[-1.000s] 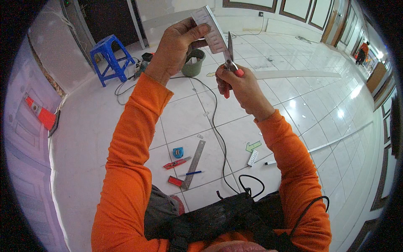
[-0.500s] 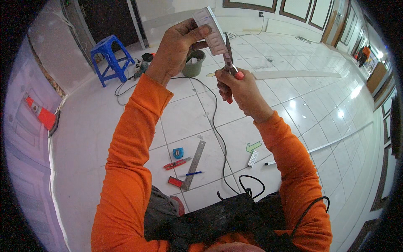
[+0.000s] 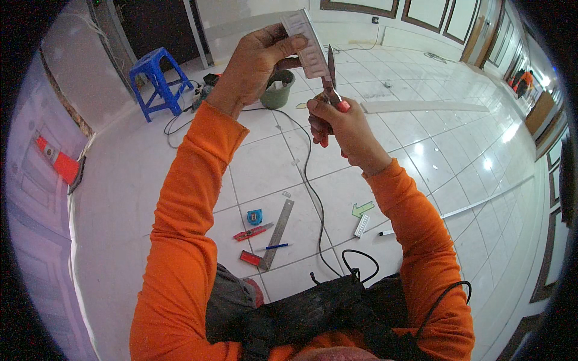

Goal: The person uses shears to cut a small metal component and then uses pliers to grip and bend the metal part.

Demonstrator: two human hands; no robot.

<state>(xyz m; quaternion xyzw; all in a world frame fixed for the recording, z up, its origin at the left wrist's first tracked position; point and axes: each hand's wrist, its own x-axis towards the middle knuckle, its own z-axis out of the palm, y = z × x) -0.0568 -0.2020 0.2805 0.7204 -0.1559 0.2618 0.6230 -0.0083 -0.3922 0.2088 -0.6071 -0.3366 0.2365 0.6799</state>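
Observation:
In my left hand (image 3: 259, 66) I grip a pale, slotted rectangular piece (image 3: 304, 48), raised at the top of the view. Red-handled scissors (image 3: 330, 90) are in my right hand (image 3: 340, 126), blades upward at the piece's lower end. On the tiles below lie a blue tape measure (image 3: 254, 216), a red utility knife (image 3: 247, 234), a blue pen (image 3: 278, 246) and a steel square with a red handle (image 3: 280, 225). A small white slotted piece (image 3: 362, 225) rests by a green paper arrow (image 3: 363, 209).
A blue stool (image 3: 152, 69), green bucket (image 3: 277, 96) and orange cone (image 3: 59, 159) stand around the tiled floor (image 3: 271, 150). A cable (image 3: 307, 180) crosses it; long strips (image 3: 427, 107) (image 3: 466, 204) lie at right. A person in orange (image 3: 524, 81) is down the corridor.
My hands and the piece have shifted slightly. The scissor blades first drew closer together, then moved slightly apart. The distant person has changed posture.

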